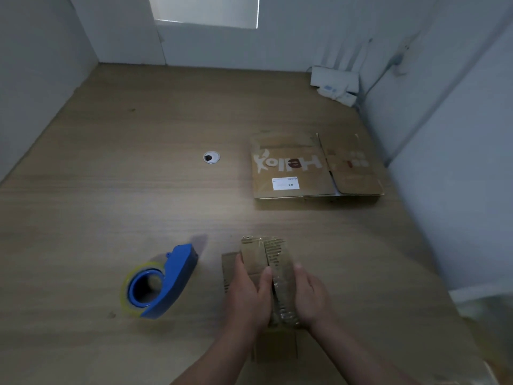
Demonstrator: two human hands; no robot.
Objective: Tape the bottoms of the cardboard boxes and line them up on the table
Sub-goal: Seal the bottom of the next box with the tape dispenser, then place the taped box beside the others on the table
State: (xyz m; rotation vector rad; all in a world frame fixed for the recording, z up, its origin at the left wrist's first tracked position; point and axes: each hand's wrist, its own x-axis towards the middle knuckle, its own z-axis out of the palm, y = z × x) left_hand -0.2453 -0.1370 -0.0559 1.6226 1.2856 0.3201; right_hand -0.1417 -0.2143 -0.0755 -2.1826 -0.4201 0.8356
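Your one head-worn wide-angle view looks forward and steeply down over the counter (138, 176), nearest at the frame's bottom, walls along the top.

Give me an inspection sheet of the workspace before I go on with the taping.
Surface: wooden table, with one round cable hole in it.
Job's things: small cardboard box near the front, shiny tape on its flaps; blue tape dispenser lying to its left; flattened boxes stacked far right, one printed "Hello".
Clutter: white router in the far right corner.
Grippers: left hand and right hand hold the small cardboard box, one at each side.
Cables: one cable runs down the right wall towards the router.
Surroundings: white walls; bright window at the back.
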